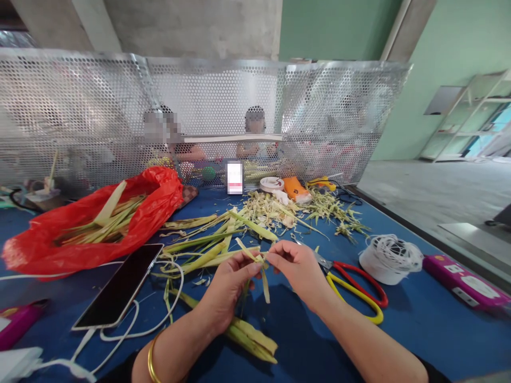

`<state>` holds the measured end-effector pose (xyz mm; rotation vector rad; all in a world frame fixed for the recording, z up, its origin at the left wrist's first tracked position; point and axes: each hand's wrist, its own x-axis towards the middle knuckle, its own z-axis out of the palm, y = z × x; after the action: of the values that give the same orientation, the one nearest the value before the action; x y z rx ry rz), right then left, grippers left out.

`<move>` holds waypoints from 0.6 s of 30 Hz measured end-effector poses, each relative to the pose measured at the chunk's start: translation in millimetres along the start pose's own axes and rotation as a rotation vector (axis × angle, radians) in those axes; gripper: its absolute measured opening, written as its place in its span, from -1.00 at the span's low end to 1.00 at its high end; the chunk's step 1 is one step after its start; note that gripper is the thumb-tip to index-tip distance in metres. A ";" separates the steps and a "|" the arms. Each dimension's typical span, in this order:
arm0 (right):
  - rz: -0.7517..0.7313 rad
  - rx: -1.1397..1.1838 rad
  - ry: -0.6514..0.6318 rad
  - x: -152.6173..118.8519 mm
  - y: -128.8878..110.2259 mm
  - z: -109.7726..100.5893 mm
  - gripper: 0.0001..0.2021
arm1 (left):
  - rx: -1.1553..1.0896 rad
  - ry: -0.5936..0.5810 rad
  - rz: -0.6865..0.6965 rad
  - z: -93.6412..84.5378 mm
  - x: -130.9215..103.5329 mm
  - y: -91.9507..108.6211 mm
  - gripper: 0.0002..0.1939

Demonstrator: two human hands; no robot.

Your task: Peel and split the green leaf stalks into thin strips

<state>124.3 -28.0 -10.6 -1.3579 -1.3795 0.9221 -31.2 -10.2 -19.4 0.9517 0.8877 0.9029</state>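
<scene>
Between my two hands are narrow pale green leaf strips (266, 287), crossing one another at the fingertips. My left hand (235, 276) is closed on them with thumb and fingers pinched together. My right hand (293, 263) pinches at the same strips from the right; the exact spot it grips is too small to make out. A folded leaf piece (253, 340) lies on the table below my left wrist. More long leaves (203, 258) lie beyond my left hand. Scissors (359, 290) with one red and one yellow handle rest just right of my right forearm.
A red plastic bag (159, 194) of leaves stands at left, beside a phone (120, 287) with a white cable. Shredded scraps (263, 210), a tape roll (272, 184) and an orange packet (296, 189) lie ahead. White string (391, 260) sits right. People are behind a perforated metal screen (215, 85).
</scene>
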 end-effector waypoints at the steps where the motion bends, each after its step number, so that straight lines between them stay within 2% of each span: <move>1: -0.011 -0.022 -0.001 0.2 -1.3 -1.0 -0.79 | 0.029 -0.008 -0.003 -0.6 0.3 -0.4 -0.71; 4: -0.089 -0.160 0.001 -0.6 -5.9 -13.5 -0.76 | 0.090 0.000 -0.027 -2.6 2.0 -0.5 -0.73; 7: -0.166 -0.503 0.074 -10.0 -3.8 -44.0 -0.75 | 0.046 0.085 -0.056 -4.3 4.1 2.1 -0.75; 10: -0.060 -1.016 0.098 -29.3 14.8 -83.1 -0.80 | -0.033 0.148 -0.102 -5.2 5.6 5.1 -0.75; 12: -0.013 -1.211 0.054 -42.5 33.7 -105.3 -0.82 | -0.080 0.161 -0.141 -5.1 5.8 6.0 -0.76; 15: -0.054 -1.227 -0.027 -54.3 58.1 -124.6 -0.71 | -0.118 0.141 -0.180 -3.9 5.0 5.5 -0.79; 18: -0.061 -1.168 -0.023 -54.5 69.2 -129.2 -0.53 | -0.081 0.110 -0.175 -2.9 4.1 4.8 -0.82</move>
<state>262.7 -88.9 -50.3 -2.0943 -2.0739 -0.0130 -33.4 -4.2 -16.8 0.7479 1.0050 0.8403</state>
